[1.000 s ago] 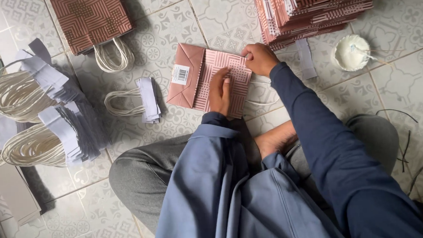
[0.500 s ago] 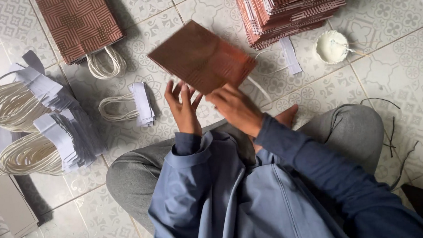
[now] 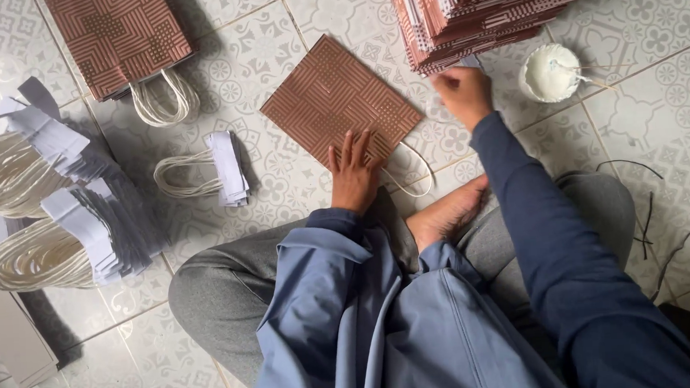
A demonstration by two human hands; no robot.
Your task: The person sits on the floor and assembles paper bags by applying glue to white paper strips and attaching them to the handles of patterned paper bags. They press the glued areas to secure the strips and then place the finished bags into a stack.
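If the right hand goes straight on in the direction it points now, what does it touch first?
The right hand points up and away from the body, toward the stack of flat patterned bags. It would most likely meet the stack's near lower edge first; it already seems to be at it, though contact is unclear from above.

The paper bag [image 3: 338, 100] looks matt, printed with a woven brown pattern, as does the far stack of bags [image 3: 485, 9]. Its handle [image 3: 407, 181] is pale cord. Floor tiles [image 3: 656, 122] are smooth, faintly glossy ceramic. The sleeves [image 3: 535, 223] are soft blue cloth.
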